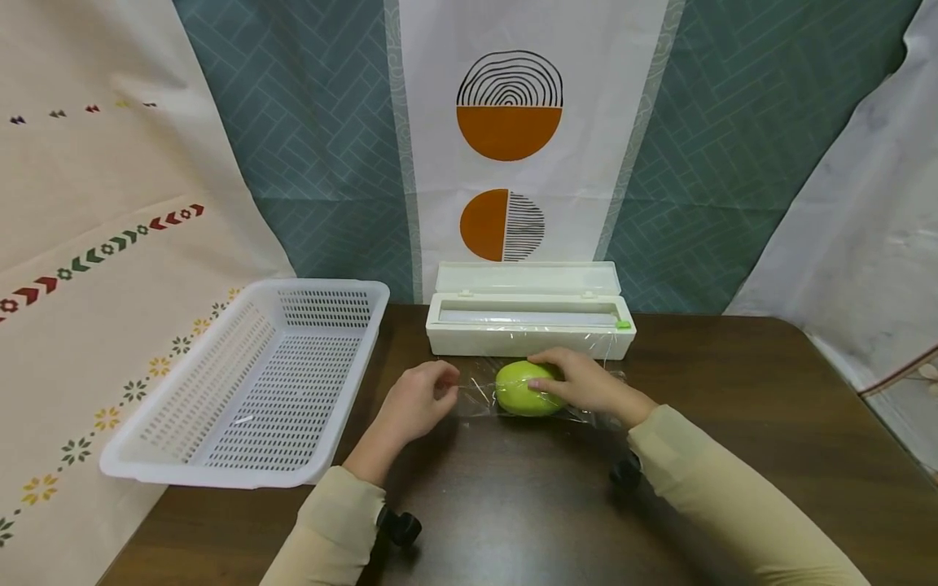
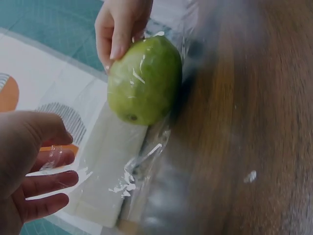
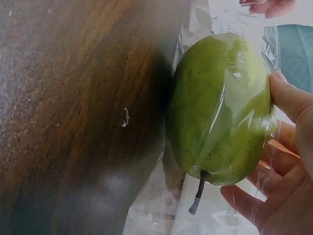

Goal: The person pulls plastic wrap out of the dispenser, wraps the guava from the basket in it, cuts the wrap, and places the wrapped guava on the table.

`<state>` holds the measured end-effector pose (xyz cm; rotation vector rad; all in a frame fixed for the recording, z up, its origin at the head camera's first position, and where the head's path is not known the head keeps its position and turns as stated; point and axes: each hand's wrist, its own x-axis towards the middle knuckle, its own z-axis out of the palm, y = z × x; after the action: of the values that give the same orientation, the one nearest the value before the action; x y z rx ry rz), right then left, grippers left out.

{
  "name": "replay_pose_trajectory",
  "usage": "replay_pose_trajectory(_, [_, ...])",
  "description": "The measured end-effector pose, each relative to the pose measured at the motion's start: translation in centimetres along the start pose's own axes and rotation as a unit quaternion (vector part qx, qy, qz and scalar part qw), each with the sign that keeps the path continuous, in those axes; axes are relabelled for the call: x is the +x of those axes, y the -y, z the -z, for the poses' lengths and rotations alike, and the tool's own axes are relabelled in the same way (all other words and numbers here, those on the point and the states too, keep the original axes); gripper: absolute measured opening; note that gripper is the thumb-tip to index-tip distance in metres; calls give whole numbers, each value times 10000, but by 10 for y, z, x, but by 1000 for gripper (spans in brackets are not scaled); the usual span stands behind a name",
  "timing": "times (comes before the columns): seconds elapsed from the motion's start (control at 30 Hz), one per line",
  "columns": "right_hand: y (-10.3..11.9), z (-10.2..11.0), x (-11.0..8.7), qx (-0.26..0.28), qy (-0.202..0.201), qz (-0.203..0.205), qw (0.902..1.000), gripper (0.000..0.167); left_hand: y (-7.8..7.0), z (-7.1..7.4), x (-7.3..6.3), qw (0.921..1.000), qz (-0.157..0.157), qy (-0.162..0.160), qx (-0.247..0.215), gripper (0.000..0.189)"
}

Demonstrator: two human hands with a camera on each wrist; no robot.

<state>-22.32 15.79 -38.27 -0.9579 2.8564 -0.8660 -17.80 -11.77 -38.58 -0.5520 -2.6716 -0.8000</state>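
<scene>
A green pear [image 1: 523, 389] with a dark stem lies on its side on the table, with clear cling film [image 3: 222, 105] over its skin. My right hand [image 1: 586, 382] holds the pear from the right, thumb against the near side and fingers round the far side. To the left of the pear is my left hand [image 1: 419, 403], fingers relaxed and spread a little in the left wrist view. Its fingertips are at the left end of the film, which stretches in crinkled folds toward the pear.
Behind the pear stands a white cling film dispenser [image 1: 528, 338], lid raised, with the roll [image 1: 528, 317] inside and a green slider at its right end. A white perforated basket [image 1: 366, 325] sits at the left. Patterned cloths hang behind the brown table [image 1: 733, 407].
</scene>
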Motion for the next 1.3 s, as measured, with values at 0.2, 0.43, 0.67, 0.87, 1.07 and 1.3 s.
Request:
replay_pose_trajectory(0.2, [2, -1, 3, 173, -91, -32, 9998, 41, -11, -1, 2, 9975, -683, -183, 70, 32])
replay_pose_trajectory(0.43, [1, 0, 7, 391, -3, -131, 9992, 37, -38, -15, 6, 9751, -1967, -325, 974, 35])
replay_pose_trajectory(0.67, [-1, 1, 9, 490, 82, -181, 9986, 34, -59, -35, 10, 9537, -1919, 699, 2208, 53])
replay_pose_trajectory(0.87, [-4, 1, 10, 678, 87, -266, 9973, 33, -61, -47, 12, 9518, -1686, 1026, 2349, 64])
replay_pose_trajectory(1.07, [-15, 1, 11, 1082, 143, -300, 9936, 34, -63, -52, 15, 9534, -1619, 1025, 2330, 70])
replay_pose_trajectory(1.3, [-19, 2, 12, 1197, 312, -378, 9916, 37, -62, -58, 20, 9552, -1712, 666, 2321, 72])
